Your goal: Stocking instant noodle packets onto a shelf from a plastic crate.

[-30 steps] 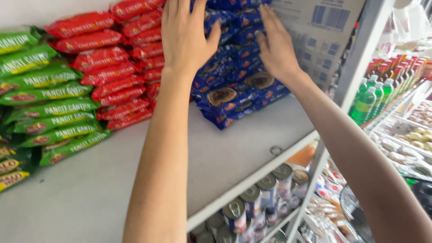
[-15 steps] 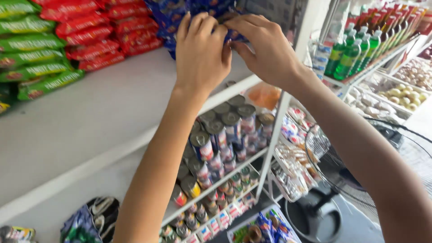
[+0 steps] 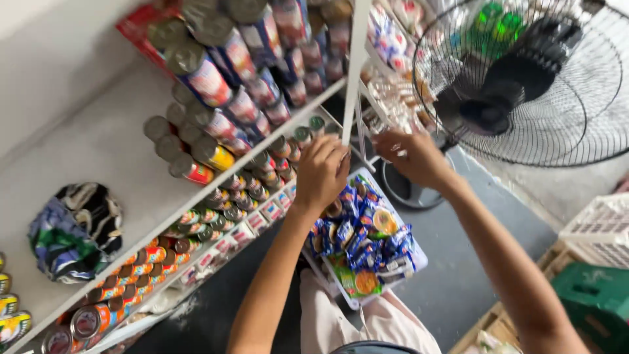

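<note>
- The left hand (image 3: 321,172) hangs over a white tray (image 3: 419,257) of snack packets (image 3: 363,239), fingers curled narrow; whether they grip a packet, one cannot tell.
- The packets are small, mostly blue, some green with orange rounds, heaped loosely.
- The right hand (image 3: 413,157) hovers near the shelf post (image 3: 354,72), fingers bent and blurred, grip unclear.
- Cans (image 3: 216,78) fill the shelves; a fan (image 3: 524,78) stands behind.

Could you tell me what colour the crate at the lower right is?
Green crate, seen in the head view.
</note>
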